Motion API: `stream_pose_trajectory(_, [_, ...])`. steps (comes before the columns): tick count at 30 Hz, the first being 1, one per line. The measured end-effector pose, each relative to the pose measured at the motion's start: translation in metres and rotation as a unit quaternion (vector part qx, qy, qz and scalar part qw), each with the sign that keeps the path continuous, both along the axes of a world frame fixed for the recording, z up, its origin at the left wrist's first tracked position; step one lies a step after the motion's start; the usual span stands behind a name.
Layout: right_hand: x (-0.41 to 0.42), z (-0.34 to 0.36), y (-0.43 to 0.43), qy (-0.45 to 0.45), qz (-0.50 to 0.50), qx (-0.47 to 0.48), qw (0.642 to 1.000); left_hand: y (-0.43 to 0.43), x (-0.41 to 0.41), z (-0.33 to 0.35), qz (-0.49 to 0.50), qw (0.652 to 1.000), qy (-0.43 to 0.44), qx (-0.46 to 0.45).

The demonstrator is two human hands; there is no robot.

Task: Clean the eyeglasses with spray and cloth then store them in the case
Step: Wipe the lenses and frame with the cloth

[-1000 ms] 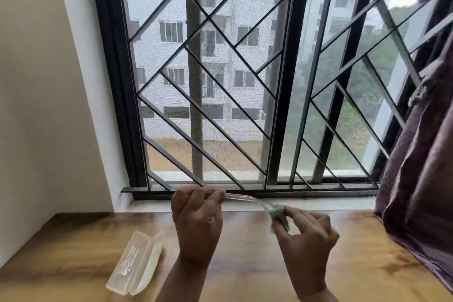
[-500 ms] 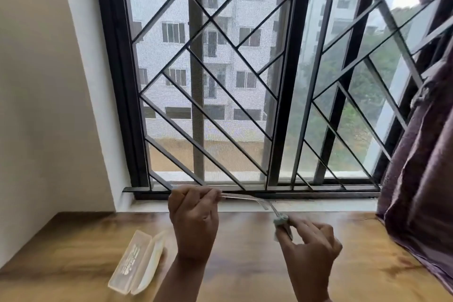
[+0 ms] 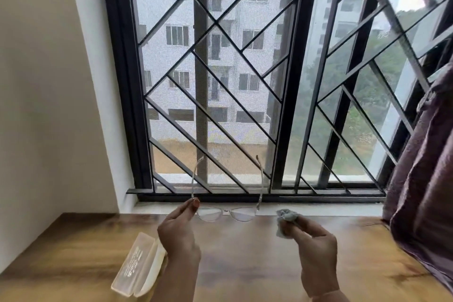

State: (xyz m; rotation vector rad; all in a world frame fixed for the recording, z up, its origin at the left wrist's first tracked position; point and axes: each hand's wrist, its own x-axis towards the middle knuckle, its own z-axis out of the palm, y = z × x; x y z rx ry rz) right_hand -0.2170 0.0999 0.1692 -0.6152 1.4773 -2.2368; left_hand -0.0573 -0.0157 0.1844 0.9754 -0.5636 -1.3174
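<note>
Clear-framed eyeglasses (image 3: 226, 212) hang in the air above the wooden table (image 3: 245, 265), lenses toward me and both temples pointing up toward the window. My left hand (image 3: 179, 230) pinches the frame at its left hinge. My right hand (image 3: 313, 250) holds a bunched grey cloth (image 3: 285, 219) just right of the glasses, apart from them. A translucent case (image 3: 138, 268) lies open on the table below my left hand. No spray bottle is in view.
A window with a black diagonal grille (image 3: 245, 81) fills the back, with a white sill (image 3: 318, 208) along the table's far edge. A purple curtain (image 3: 424, 191) hangs over the table's right side. A beige wall (image 3: 49, 105) stands to the left.
The glasses have turned from edge-on to facing me with temples up. My right hand with the cloth has come off the frame and moved to the right.
</note>
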Motion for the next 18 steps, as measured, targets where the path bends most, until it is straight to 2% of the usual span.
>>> stream_pose_trajectory(3, [0.002, 0.013, -0.001, 0.011, 0.023, -0.019, 0.999, 0.000, 0.000, -0.007, -0.029, 0.999, 0.039, 0.024])
stream_pose_trajectory(13, [0.008, 0.028, -0.004, 0.046, 0.128, -0.011, 0.991, -0.004, -0.005, -0.019, -0.069, 0.996, 0.053, 0.026])
stream_pose_trajectory(18, [0.011, 0.030, -0.002, 0.054, 0.162, -0.001, 0.985, -0.012, -0.002, -0.029, -0.124, 0.988, 0.060, 0.072])
